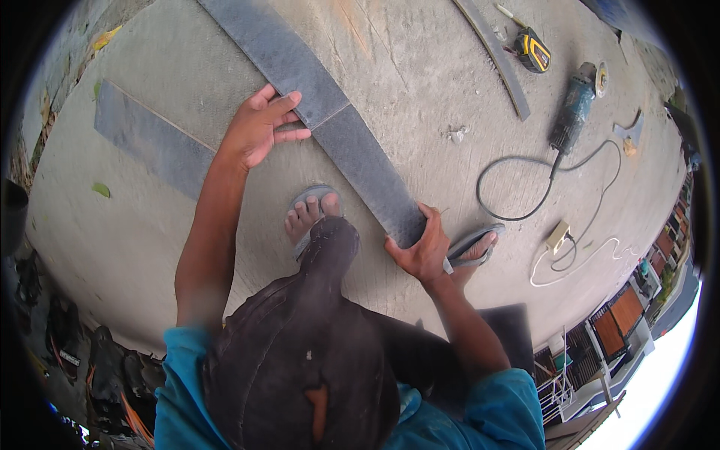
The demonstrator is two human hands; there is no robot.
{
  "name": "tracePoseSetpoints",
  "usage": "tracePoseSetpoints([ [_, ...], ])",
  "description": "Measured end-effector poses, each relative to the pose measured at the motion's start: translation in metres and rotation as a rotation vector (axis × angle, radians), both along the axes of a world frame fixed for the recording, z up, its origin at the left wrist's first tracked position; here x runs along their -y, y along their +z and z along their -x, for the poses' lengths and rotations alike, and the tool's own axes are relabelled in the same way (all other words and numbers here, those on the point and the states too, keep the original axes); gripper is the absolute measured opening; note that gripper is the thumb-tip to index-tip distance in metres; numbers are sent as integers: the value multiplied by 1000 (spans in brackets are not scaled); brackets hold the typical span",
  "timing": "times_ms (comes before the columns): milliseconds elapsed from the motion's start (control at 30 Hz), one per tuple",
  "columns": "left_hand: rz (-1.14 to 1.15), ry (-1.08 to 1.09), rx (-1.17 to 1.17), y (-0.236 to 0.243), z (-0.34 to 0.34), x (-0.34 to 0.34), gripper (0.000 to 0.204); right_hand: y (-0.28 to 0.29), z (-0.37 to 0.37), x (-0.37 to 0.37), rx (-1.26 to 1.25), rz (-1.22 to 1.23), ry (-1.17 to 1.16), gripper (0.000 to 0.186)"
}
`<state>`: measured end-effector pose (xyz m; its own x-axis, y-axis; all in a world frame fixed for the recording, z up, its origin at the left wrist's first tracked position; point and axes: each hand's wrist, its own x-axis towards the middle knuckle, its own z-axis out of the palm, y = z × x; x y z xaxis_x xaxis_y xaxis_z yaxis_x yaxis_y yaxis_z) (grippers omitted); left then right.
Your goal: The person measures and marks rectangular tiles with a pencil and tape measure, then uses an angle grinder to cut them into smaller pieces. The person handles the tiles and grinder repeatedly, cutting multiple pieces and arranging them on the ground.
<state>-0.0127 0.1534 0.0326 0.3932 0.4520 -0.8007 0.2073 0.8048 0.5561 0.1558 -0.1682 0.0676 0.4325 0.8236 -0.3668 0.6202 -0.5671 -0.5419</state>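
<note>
Two dark grey tile strips lie end to end on the concrete, with a thin seam between them. The far strip (274, 49) runs up to the top edge. The nearer strip (367, 169) slants down toward my right foot. My left hand (262, 124) is beside the seam, its fingers apart, with fingertips at the left edge of the far strip. At the near end of the nearer strip, my right hand (424, 244) grips it, thumb on one side and fingers on the other. Its underside is hidden.
Another grey strip (154, 135) lies at left. At right are a narrow offcut (499, 64), a yellow-black tape measure (532, 51), a pencil-like stick (510, 15), an angle grinder (574, 109) with looping cord, and a socket block (559, 237). My sandalled feet flank the nearer strip.
</note>
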Motion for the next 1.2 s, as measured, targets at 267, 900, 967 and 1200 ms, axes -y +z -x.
tracePoseSetpoints([
  [267, 12, -19, 3, -1, 1, -2, 44, 3, -2, -4, -18, 2, 9, 84],
  [900, 14, 58, -12, 2, -3, 0, 45, 4, -4, -6, -19, -38, 14, 86],
  [967, 13, 37, 15, 2, -3, 0, 46, 3, -4, -5, -9, -47, 13, 86],
  [1200, 13, -46, 48, 1, -1, -2, 65, 3, -6, -3, 12, -81, 36, 86],
])
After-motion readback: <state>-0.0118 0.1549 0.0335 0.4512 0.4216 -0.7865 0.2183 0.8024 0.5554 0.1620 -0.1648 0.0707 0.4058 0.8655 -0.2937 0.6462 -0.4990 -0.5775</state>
